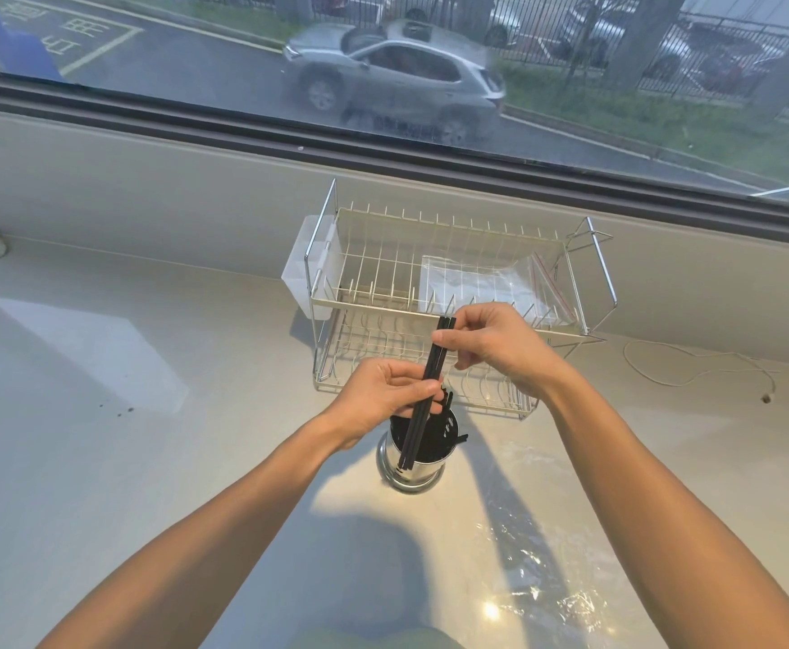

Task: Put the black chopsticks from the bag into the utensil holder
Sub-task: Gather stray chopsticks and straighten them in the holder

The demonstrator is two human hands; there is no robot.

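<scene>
A bundle of slim black chopsticks [423, 400] is held above a shiny cylindrical steel utensil holder [412, 466] that stands on the pale countertop [149, 414]. The left hand [383, 395] is closed around the middle of the bundle, while the upper ends are pinched by the thumb and fingers of the right hand [495, 348]. The bundle is tilted, its lower tips lying over the near rim of the holder; whether they are already inside the black perforated insert cannot be told. Other dark utensil ends are seen in the holder, so some pieces are judged to be in place already. A crumpled clear plastic bag [537, 555] lies on the countertop just right of the holder, apparently emptied, though its contents are hard to read through the glare. What is left, as judged, is for the bundle to be lowered and released. Behind, a two-tier white wire dish rack [430, 292] stands against the wall.
</scene>
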